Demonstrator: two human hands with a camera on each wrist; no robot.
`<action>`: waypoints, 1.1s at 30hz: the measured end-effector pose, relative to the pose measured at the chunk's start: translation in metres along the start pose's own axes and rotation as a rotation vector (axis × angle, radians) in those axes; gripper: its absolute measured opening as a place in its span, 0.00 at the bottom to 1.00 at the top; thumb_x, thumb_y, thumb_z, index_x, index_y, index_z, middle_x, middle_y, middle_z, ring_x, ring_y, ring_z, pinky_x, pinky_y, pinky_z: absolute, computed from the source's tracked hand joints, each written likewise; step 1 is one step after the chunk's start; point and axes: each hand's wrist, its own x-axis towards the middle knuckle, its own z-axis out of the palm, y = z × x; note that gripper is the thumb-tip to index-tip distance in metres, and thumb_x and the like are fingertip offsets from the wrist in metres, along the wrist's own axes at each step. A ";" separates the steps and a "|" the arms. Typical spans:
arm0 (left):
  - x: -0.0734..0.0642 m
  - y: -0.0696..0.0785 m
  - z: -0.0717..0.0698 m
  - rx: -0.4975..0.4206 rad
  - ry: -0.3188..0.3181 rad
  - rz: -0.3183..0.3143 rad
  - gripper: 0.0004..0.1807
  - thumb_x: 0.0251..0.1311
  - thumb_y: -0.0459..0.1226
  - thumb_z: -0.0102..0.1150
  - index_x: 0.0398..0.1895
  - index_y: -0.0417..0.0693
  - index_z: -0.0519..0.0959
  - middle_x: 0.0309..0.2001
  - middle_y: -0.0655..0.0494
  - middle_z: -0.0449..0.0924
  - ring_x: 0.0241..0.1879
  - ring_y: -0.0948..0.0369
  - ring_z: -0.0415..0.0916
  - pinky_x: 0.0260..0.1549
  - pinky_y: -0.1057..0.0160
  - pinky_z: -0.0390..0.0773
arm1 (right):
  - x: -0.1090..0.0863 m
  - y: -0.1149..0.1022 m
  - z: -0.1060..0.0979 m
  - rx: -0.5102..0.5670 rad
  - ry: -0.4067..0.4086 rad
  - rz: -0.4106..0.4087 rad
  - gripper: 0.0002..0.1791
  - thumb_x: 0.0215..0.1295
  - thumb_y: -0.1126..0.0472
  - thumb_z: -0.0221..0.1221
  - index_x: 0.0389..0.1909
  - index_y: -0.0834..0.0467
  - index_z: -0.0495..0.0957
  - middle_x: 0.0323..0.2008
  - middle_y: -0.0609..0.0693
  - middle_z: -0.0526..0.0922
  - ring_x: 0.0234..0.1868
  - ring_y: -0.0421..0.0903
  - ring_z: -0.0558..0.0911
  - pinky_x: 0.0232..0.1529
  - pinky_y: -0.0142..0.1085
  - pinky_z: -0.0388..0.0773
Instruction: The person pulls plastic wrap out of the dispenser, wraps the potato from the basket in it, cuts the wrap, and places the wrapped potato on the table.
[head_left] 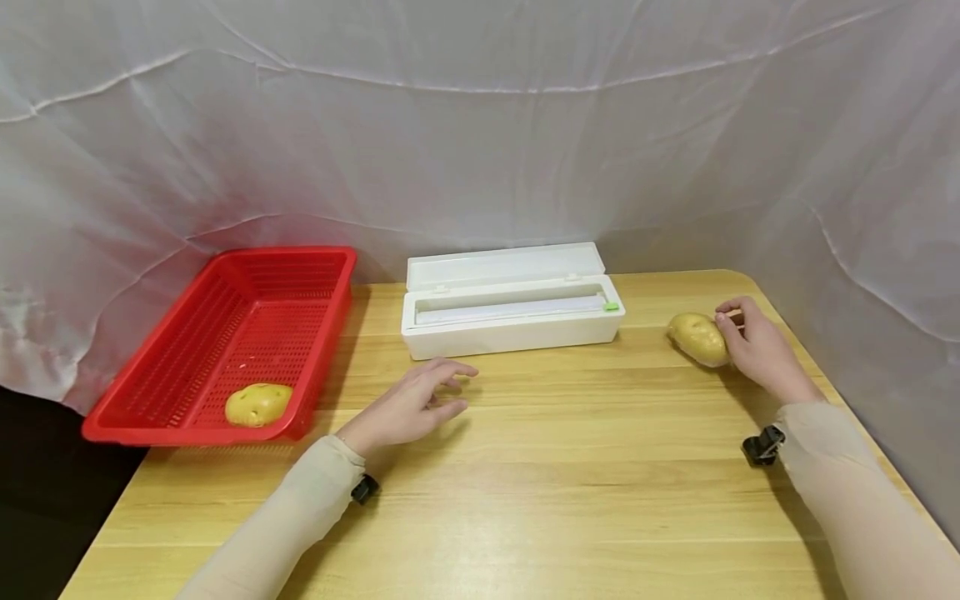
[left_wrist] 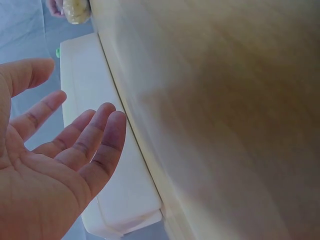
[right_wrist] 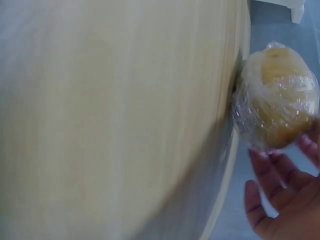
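Note:
A yellow potato (head_left: 698, 339) lies on the right of the table; in the right wrist view, clear plastic film wraps this potato (right_wrist: 280, 97). My right hand (head_left: 761, 350) is at its right end, fingers loosely bent and fingertips right at the film. Over the middle of the table, my left hand (head_left: 411, 402) has its fingers relaxed and spread, holding nothing. Just beyond it stands a white cling film box (head_left: 510, 335) with its lid up and a roll (head_left: 510, 309) inside. The left wrist view shows the left palm (left_wrist: 45, 185) beside the box.
On the left sits a red plastic basket (head_left: 318, 367) with another yellow potato (head_left: 258, 405) near its front. A green slider (head_left: 611, 307) marks the box's right end. Grey cloth (head_left: 480, 167) hangs behind the wooden table (head_left: 525, 483) and along its right side.

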 end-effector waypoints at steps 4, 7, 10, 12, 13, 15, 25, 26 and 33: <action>0.000 0.001 -0.001 -0.003 -0.002 0.001 0.27 0.75 0.38 0.65 0.74 0.47 0.74 0.70 0.49 0.77 0.64 0.49 0.82 0.57 0.48 0.86 | -0.001 -0.006 -0.001 -0.044 0.049 -0.103 0.17 0.87 0.55 0.48 0.55 0.66 0.76 0.52 0.72 0.82 0.54 0.73 0.82 0.52 0.68 0.76; 0.000 0.002 -0.001 -0.006 0.002 0.010 0.27 0.74 0.38 0.65 0.74 0.47 0.74 0.70 0.49 0.77 0.63 0.48 0.82 0.56 0.48 0.87 | -0.003 -0.011 -0.004 -0.088 0.056 -0.158 0.15 0.82 0.52 0.59 0.47 0.61 0.81 0.50 0.67 0.85 0.52 0.70 0.84 0.51 0.67 0.78; 0.001 0.002 -0.001 -0.005 0.008 0.028 0.27 0.74 0.37 0.65 0.74 0.46 0.74 0.70 0.49 0.77 0.62 0.48 0.82 0.56 0.48 0.87 | -0.006 -0.016 -0.008 -0.097 0.029 -0.161 0.15 0.74 0.51 0.68 0.45 0.59 0.82 0.52 0.67 0.86 0.52 0.70 0.86 0.52 0.68 0.80; 0.001 0.002 -0.001 -0.001 0.012 0.036 0.27 0.74 0.37 0.65 0.73 0.45 0.74 0.70 0.48 0.78 0.62 0.48 0.83 0.55 0.49 0.87 | -0.007 -0.020 -0.009 -0.086 -0.006 -0.131 0.18 0.72 0.51 0.70 0.48 0.61 0.81 0.55 0.68 0.84 0.54 0.72 0.85 0.54 0.69 0.80; 0.001 0.002 0.000 0.003 0.014 0.041 0.27 0.74 0.37 0.65 0.73 0.45 0.74 0.70 0.48 0.78 0.62 0.48 0.83 0.55 0.49 0.87 | -0.008 -0.021 -0.008 -0.080 -0.022 -0.115 0.20 0.72 0.50 0.71 0.50 0.62 0.79 0.56 0.69 0.83 0.55 0.73 0.84 0.55 0.69 0.79; 0.001 0.001 0.000 0.008 0.016 0.041 0.26 0.74 0.37 0.65 0.73 0.45 0.75 0.69 0.48 0.78 0.61 0.48 0.83 0.54 0.49 0.87 | -0.009 -0.023 -0.005 -0.067 -0.050 -0.086 0.24 0.73 0.50 0.70 0.54 0.65 0.76 0.58 0.71 0.80 0.57 0.75 0.82 0.57 0.70 0.79; 0.000 0.001 0.001 0.003 0.003 0.042 0.27 0.74 0.37 0.65 0.74 0.47 0.74 0.68 0.46 0.78 0.63 0.47 0.82 0.53 0.49 0.87 | -0.018 -0.016 0.005 -0.036 -0.042 -0.057 0.34 0.75 0.47 0.66 0.65 0.70 0.69 0.60 0.72 0.73 0.58 0.72 0.78 0.55 0.68 0.78; 0.000 0.001 0.000 0.000 0.004 0.038 0.27 0.74 0.37 0.65 0.74 0.47 0.74 0.68 0.46 0.78 0.63 0.47 0.82 0.53 0.50 0.87 | -0.017 -0.016 0.004 -0.038 -0.042 -0.054 0.35 0.75 0.46 0.65 0.65 0.70 0.69 0.61 0.73 0.72 0.58 0.72 0.78 0.55 0.68 0.77; 0.000 0.003 -0.004 0.001 0.006 0.010 0.27 0.74 0.37 0.65 0.74 0.48 0.75 0.68 0.48 0.78 0.63 0.49 0.82 0.54 0.52 0.87 | -0.011 -0.026 -0.001 -0.125 -0.034 -0.067 0.39 0.69 0.38 0.69 0.64 0.66 0.73 0.60 0.72 0.74 0.59 0.69 0.76 0.56 0.68 0.75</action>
